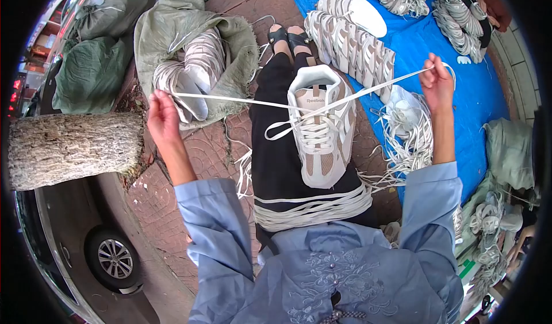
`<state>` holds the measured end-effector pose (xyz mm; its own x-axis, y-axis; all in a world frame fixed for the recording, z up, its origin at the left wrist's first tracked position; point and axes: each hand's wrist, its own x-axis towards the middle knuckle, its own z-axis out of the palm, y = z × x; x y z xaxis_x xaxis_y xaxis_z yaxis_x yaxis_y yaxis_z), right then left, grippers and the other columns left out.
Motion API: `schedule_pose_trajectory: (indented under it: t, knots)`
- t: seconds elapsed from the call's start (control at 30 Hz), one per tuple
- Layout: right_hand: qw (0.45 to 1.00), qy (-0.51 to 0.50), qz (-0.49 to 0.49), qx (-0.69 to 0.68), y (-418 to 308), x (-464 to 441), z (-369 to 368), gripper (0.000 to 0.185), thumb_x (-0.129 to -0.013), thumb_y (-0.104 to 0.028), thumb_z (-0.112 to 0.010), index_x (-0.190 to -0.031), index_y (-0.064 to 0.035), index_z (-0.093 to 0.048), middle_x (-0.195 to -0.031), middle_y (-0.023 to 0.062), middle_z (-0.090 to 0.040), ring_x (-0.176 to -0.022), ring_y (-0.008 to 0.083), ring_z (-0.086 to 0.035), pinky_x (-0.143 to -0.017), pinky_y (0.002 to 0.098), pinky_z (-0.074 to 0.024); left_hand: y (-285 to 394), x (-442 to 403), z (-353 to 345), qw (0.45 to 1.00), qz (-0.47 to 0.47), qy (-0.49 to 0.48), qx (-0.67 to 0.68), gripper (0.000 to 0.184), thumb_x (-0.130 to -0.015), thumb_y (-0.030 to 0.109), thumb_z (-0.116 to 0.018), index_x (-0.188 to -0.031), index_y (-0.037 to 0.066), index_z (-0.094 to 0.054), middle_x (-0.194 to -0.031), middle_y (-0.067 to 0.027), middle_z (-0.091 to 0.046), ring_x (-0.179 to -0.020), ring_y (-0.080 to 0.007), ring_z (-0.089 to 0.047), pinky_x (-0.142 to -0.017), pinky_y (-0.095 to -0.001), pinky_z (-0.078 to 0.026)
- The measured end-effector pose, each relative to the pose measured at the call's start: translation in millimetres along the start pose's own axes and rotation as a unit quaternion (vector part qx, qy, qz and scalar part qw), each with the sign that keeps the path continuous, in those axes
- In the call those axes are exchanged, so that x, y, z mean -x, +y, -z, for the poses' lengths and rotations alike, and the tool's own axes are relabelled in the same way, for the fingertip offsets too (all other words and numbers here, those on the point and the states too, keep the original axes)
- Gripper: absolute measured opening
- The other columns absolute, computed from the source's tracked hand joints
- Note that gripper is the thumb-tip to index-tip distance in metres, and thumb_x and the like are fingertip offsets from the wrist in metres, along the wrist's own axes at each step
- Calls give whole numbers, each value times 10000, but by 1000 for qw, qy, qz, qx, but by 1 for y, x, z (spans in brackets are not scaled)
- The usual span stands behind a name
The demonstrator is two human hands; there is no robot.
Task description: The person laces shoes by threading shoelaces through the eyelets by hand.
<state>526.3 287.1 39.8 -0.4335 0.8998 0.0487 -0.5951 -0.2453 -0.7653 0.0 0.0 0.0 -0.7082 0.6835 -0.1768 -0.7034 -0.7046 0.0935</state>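
A white and beige sneaker [322, 143] rests on my lap, its toe toward my body and its laces threaded through the eyelets. Out to the left, my left hand [163, 117] pinches one end of the white shoelace [230, 99], drawn taut from the shoe. My right hand [437, 85] is raised on the other side, fingers closed on the other stretch of lace. Near the tongue the two strands cross, and a loose loop hangs at the shoe's left side. A bundle of white laces [313, 209] lies across my thighs.
An open green sack [241, 42] holds stacked shoe uppers [204, 53] at the left. More uppers [351, 50] lie in a row on a blue tarp [477, 105]. Loose laces [411, 145] hang at my right. A tree trunk [75, 148] and a parked car [75, 226] stand left.
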Motion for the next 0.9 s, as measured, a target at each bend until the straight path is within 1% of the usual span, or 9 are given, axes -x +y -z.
schedule_pose_trajectory:
  t: [0.1, 0.17, 0.3, 0.43, 0.5, 0.6, 0.67, 0.77, 0.9]
  knots:
    - [998, 41, 18, -41, 8, -9, 13, 211, -876, -179, -469, -954, 5, -536, -726, 54, -537, -471, 68, -332, -391, 196, -256, 38, -26, -16, 984, -81, -6, -159, 201, -834, -13, -473, -1001, -126, -473, -975, -210, -528, -941, -281, -533, -868, -368, -469]
    - [999, 10, 4, -49, -11, -8, 26, 223, -877, -188, -471, -961, 8, -533, -712, 43, -519, -471, 64, -323, -394, 192, -252, 24, -18, -6, 904, -206, 89, -365, 251, -846, 3, -456, -1062, -125, -450, -998, -194, -525, -950, -271, -533, -871, -355, -469]
    - [999, 20, 22, -32, -50, -12, 65, 227, -888, -182, -448, -990, 3, -531, -711, 39, -513, -472, 64, -328, -396, 192, -253, 63, -40, 10, 879, -198, 156, -404, 276, -851, 17, -451, -1103, -93, -453, -1008, -162, -532, -908, -248, -557, -802, -322, -509]
    - [999, 6, 37, -4, -79, -10, 82, 231, -895, -183, -433, -992, 3, -530, -714, 39, -515, -472, 64, -336, -399, 194, -257, 55, -39, -23, 828, -159, 87, -531, 241, -811, 28, -521, -1030, -69, -534, -829, -108, -592, -670, -153, -577, -583, -222, -505]
    - [999, 11, 30, -8, -87, -10, 84, 237, -897, -184, -427, -1001, 4, -527, -711, 39, -516, -470, 64, -334, -401, 194, -257, 21, -27, -34, 742, -201, 31, -638, 221, -784, 45, -564, -980, -57, -573, -760, -78, -593, -591, -112, -550, -519, -198, -461]
    - [999, -26, 24, 8, -103, -10, 87, 248, -905, -182, -409, -1022, 5, -521, -685, 33, -510, -457, 60, -319, -398, 195, -244, -42, 19, -50, 646, -115, -61, -752, 155, -804, 126, -578, -915, 33, -632, -672, -16, -582, -553, -74, -514, -512, -196, -410]
    - [999, -33, 25, 22, -124, -10, 89, 249, -906, -183, -405, -1022, 5, -522, -669, 26, -500, -454, 58, -315, -398, 193, -239, -92, 72, -52, 475, -154, -176, -848, 143, -799, 131, -572, -912, 62, -626, -735, -32, -582, -631, -114, -538, -565, -266, -439]
    - [996, 10, 50, 69, -132, -9, 85, 253, -909, -184, -398, -1030, 3, -518, -627, 10, -473, -446, 55, -304, -397, 187, -225, -157, 135, -30, 334, -276, -394, -811, 166, -666, 120, -649, -785, 47, -559, -722, -94, -513, -645, -268, -522, -569, -350, -450]
    - [996, 17, 33, 79, -111, -3, 73, 257, -910, -184, -394, -1045, 3, -507, -630, 13, -473, -451, 59, -305, -399, 200, -228, -199, 155, 2, 266, -311, -395, -823, 142, -640, 101, -631, -695, 49, -511, -637, -75, -439, -582, -244, -477, -499, -344, -410]
